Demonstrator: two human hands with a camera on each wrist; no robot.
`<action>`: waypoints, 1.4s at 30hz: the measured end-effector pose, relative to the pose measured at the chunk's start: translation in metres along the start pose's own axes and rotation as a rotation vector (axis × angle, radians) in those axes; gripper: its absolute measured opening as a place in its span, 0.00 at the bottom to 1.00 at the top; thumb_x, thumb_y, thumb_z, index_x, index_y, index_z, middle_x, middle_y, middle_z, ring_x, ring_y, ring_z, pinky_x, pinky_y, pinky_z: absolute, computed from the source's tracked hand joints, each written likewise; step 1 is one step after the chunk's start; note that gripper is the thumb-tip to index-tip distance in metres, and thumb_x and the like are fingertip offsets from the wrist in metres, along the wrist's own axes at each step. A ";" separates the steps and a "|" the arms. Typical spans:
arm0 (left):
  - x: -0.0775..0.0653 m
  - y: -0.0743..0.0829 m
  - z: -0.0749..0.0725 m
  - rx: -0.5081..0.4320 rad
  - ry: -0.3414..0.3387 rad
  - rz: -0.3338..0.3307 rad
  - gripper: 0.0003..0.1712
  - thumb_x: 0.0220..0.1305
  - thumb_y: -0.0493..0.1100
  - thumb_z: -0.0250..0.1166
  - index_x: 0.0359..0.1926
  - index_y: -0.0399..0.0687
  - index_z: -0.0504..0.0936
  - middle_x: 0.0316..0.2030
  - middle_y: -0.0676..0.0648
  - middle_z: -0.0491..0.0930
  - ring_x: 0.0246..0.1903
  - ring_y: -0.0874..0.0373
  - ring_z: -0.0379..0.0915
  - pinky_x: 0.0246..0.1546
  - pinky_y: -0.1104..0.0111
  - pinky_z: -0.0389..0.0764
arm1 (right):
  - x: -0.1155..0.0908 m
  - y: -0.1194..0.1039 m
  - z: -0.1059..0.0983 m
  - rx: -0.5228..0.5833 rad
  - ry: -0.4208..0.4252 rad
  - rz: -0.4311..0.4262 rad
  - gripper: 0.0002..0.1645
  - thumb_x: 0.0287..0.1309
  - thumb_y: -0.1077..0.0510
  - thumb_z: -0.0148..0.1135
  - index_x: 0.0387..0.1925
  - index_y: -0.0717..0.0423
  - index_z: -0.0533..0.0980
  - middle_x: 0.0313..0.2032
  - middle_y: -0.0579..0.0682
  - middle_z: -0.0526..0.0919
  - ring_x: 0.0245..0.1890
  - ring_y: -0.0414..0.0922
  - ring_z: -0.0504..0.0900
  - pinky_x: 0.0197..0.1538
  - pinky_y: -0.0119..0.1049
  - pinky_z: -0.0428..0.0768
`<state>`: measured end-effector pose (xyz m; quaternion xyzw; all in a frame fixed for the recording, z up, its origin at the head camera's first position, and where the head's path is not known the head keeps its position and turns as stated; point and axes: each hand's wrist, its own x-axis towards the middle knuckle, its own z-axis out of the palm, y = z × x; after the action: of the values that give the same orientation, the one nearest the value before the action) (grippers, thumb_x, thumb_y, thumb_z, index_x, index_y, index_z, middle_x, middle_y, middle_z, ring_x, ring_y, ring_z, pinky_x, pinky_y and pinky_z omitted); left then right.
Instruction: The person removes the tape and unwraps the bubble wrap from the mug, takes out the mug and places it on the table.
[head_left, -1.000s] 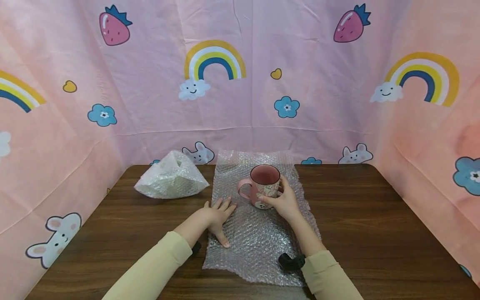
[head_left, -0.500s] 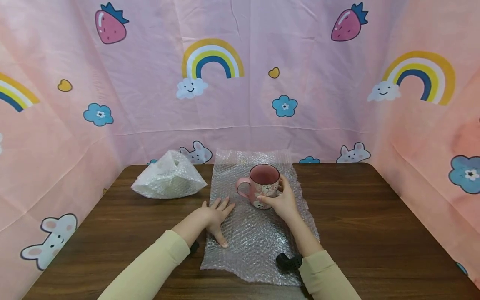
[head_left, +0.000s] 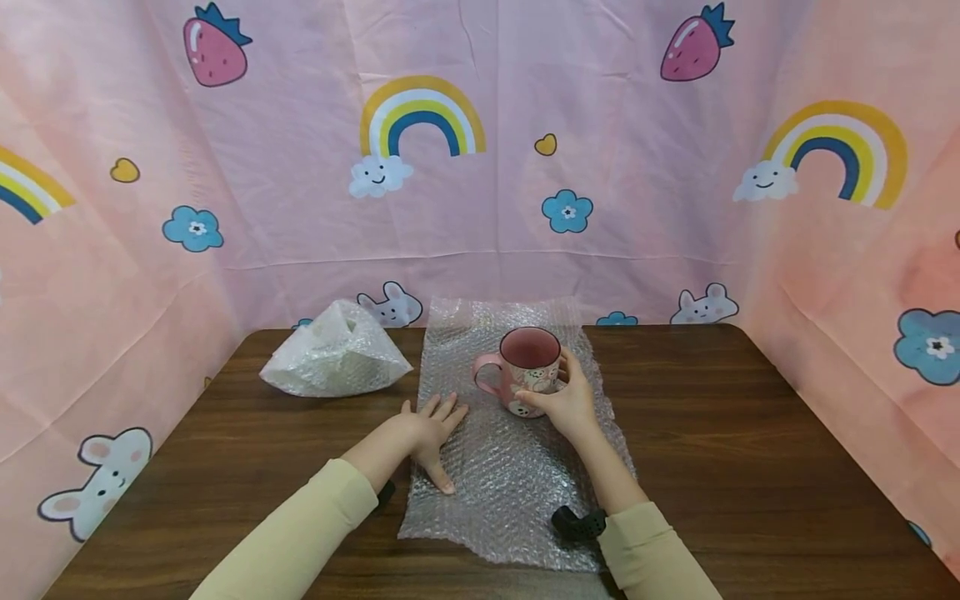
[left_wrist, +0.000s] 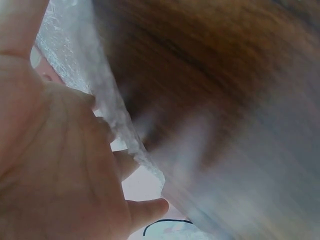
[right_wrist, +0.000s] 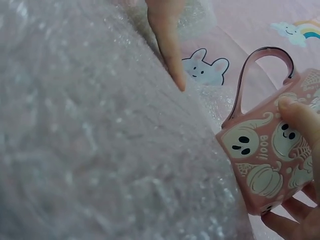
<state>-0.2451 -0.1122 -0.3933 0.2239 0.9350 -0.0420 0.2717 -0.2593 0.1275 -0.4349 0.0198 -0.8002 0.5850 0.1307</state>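
The mug [head_left: 516,379] is pink with off-white ghosts and pumpkins, the bubble wrap [head_left: 502,492] silvery clear, the sleeves [head_left: 300,521] pale yellow, the table [head_left: 720,442] streaked dark brown, the backdrop [head_left: 420,229] pink, printed with rainbows, blue flowers and white rabbits

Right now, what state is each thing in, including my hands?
Mug: roughly upright, mouth up.
Bubble-wrap sheet: spread open beneath the mug.
Bubble-wrap bundle: bunched up; contents, if any, unclear.
Left hand: fingers spread, at the sheet's left edge.
Right hand: gripping the mug.
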 end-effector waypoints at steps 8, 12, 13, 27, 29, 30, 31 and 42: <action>-0.001 -0.001 0.000 0.000 0.004 -0.003 0.72 0.39 0.68 0.75 0.76 0.52 0.42 0.75 0.45 0.34 0.72 0.44 0.28 0.63 0.36 0.39 | -0.001 -0.006 -0.004 0.028 0.011 0.029 0.58 0.37 0.54 0.82 0.69 0.47 0.59 0.58 0.57 0.69 0.59 0.53 0.68 0.50 0.53 0.75; -0.001 -0.002 0.001 -0.004 0.004 -0.005 0.72 0.38 0.68 0.75 0.76 0.53 0.41 0.75 0.45 0.34 0.72 0.45 0.27 0.63 0.36 0.39 | -0.002 -0.007 -0.006 0.022 0.025 0.038 0.58 0.37 0.54 0.82 0.69 0.46 0.59 0.58 0.56 0.69 0.59 0.54 0.69 0.48 0.53 0.76; -0.001 -0.001 0.001 -0.007 0.005 -0.004 0.72 0.38 0.68 0.75 0.76 0.53 0.41 0.75 0.46 0.34 0.72 0.45 0.27 0.63 0.36 0.39 | -0.002 -0.007 -0.007 0.018 0.030 0.040 0.57 0.37 0.54 0.82 0.69 0.45 0.60 0.58 0.56 0.69 0.59 0.54 0.68 0.48 0.53 0.76; -0.001 -0.002 0.002 -0.008 0.011 -0.007 0.72 0.38 0.67 0.75 0.76 0.53 0.40 0.75 0.46 0.33 0.72 0.45 0.27 0.63 0.37 0.39 | 0.001 -0.013 -0.017 -0.023 0.072 0.010 0.58 0.34 0.53 0.83 0.68 0.45 0.61 0.57 0.57 0.71 0.58 0.54 0.71 0.50 0.53 0.76; -0.001 -0.002 0.003 -0.010 0.011 -0.006 0.72 0.38 0.67 0.75 0.76 0.52 0.41 0.75 0.45 0.34 0.72 0.45 0.27 0.63 0.36 0.39 | 0.001 -0.013 -0.019 -0.022 0.069 0.022 0.59 0.35 0.53 0.82 0.69 0.44 0.59 0.58 0.57 0.70 0.58 0.54 0.70 0.50 0.53 0.76; -0.001 -0.002 0.003 -0.011 0.011 -0.006 0.72 0.38 0.67 0.75 0.76 0.52 0.40 0.75 0.45 0.33 0.72 0.45 0.27 0.63 0.36 0.39 | 0.001 -0.013 -0.020 -0.019 0.068 0.028 0.59 0.36 0.53 0.82 0.70 0.43 0.59 0.58 0.57 0.69 0.58 0.54 0.70 0.49 0.52 0.76; 0.000 -0.002 0.003 -0.012 0.011 -0.005 0.72 0.38 0.67 0.75 0.76 0.52 0.40 0.75 0.45 0.33 0.72 0.45 0.26 0.63 0.36 0.38 | 0.001 -0.014 -0.022 -0.016 0.069 0.029 0.59 0.36 0.53 0.82 0.70 0.43 0.58 0.59 0.57 0.69 0.59 0.54 0.70 0.50 0.52 0.76; 0.001 -0.003 0.004 -0.019 0.015 -0.004 0.73 0.38 0.67 0.75 0.76 0.52 0.40 0.75 0.45 0.33 0.72 0.45 0.26 0.63 0.36 0.38 | 0.003 -0.015 -0.035 0.019 0.103 0.020 0.57 0.36 0.51 0.82 0.68 0.45 0.60 0.60 0.57 0.69 0.60 0.54 0.68 0.49 0.53 0.76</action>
<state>-0.2453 -0.1154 -0.3974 0.2196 0.9378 -0.0324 0.2668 -0.2532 0.1562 -0.4098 -0.0170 -0.7870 0.5941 0.1655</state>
